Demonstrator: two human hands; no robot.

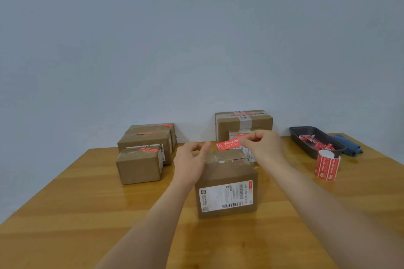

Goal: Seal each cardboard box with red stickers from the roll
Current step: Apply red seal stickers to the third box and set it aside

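Right hand (261, 144) pinches one end of a red sticker (228, 143), held level and crosswise just above the far top edge of the near cardboard box (226, 183); left hand (192, 159), fingers loosely curled, rests on the box top, nearer the sticker's free end. Shipping label (226, 196) reads "642 L714 00 015". Sticker roll (327, 167) stands well right.
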